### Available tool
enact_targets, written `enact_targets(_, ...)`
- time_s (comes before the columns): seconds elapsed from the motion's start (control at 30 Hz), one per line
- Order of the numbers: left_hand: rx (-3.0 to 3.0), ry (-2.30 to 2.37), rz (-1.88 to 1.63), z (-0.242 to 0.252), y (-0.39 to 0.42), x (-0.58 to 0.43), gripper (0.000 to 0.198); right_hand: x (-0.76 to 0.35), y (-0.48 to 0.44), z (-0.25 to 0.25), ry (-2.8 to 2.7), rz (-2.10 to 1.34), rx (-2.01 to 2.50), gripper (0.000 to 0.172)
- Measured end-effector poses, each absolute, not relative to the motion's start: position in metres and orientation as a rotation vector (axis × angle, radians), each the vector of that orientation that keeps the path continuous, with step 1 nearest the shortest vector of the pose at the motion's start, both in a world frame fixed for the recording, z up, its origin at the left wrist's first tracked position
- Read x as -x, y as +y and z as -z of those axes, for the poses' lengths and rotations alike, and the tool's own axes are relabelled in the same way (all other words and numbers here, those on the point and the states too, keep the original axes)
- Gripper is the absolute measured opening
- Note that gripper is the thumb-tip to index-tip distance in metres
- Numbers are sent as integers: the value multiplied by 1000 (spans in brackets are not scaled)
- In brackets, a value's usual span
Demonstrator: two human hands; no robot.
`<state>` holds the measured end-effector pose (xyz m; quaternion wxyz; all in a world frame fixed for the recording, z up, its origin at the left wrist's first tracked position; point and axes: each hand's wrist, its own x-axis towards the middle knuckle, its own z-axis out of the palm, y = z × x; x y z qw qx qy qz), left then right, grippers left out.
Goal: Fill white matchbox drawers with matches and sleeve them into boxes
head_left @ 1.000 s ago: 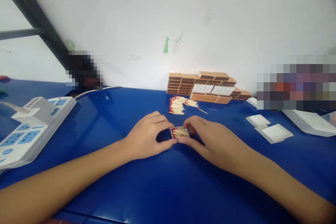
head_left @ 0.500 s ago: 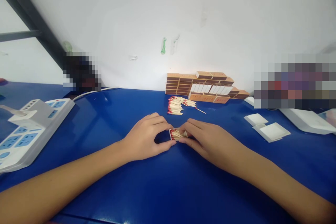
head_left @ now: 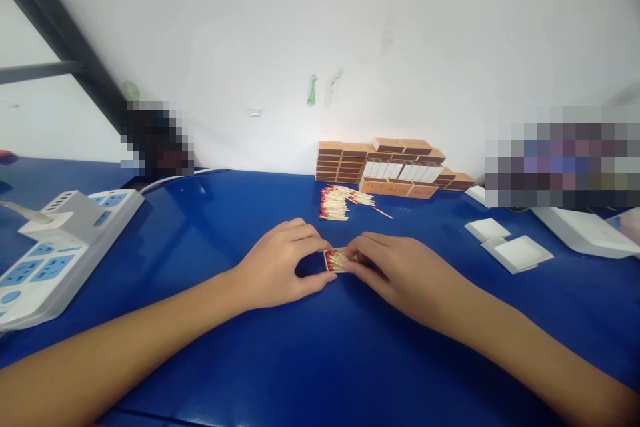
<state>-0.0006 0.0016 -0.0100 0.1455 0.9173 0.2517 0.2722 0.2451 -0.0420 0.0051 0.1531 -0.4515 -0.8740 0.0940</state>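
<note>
A small matchbox tray (head_left: 326, 263) lies on the blue table, with red-headed matches (head_left: 337, 258) in it, heads toward the left. My left hand (head_left: 283, 263) grips the tray's left end, thumb on the near side and index finger on the far side. Over the right end of the tray, my right hand (head_left: 395, 263) has its thumb and fingers closed on the tail ends of the matches. Those fingers hide the tray's right end. Beyond the tray is a loose heap of matches (head_left: 340, 203), with a single match (head_left: 383, 213) angled off its right side.
Stacked matchboxes (head_left: 345, 163) stand against the white wall at the back. White open trays or lids (head_left: 520, 253) lie to the right, near a larger white box (head_left: 585, 230). A power strip (head_left: 65, 260) with a plugged-in adapter occupies the left side.
My right thumb and fingers have shifted slightly on the matches, which now lie straighter in the tray. My left hand keeps its grip.
</note>
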Motion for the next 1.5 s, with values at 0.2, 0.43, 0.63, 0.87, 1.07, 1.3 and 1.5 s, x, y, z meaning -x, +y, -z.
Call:
enact_targets(0.2, -2636, 724, -778, 9, 1, 0, 23, -244, -43, -9, -2462, -336, 1328, 24)
enact_targets(0.43, -2643, 724, -771, 10, 2, 1, 24, -246, -43, -10, -2463, -371, 1318, 25)
enact_targets(0.63, -2648, 726, -772, 10, 2, 1, 24, -248, -42, -8, -2503, -290, 1299, 20)
enact_targets(0.87, -2644, 728, -784, 10, 1, 1, 23, -248, -40, -7, -2462, -254, 1293, 18)
enact_targets(1.07, -2638, 725, -783, 10, 1, 1, 25, -250, -38, -8, -2367, -389, 1312, 15)
enact_targets(1.3, -2648, 728, -778, 12, 3, 1, 27, -251, -35, -6, -2364, -492, 1215, 13)
enact_targets(1.5, -2643, 729, -788, 12, 3, 1, 25, -247, -37, -1, -2418, -311, 1198, 14)
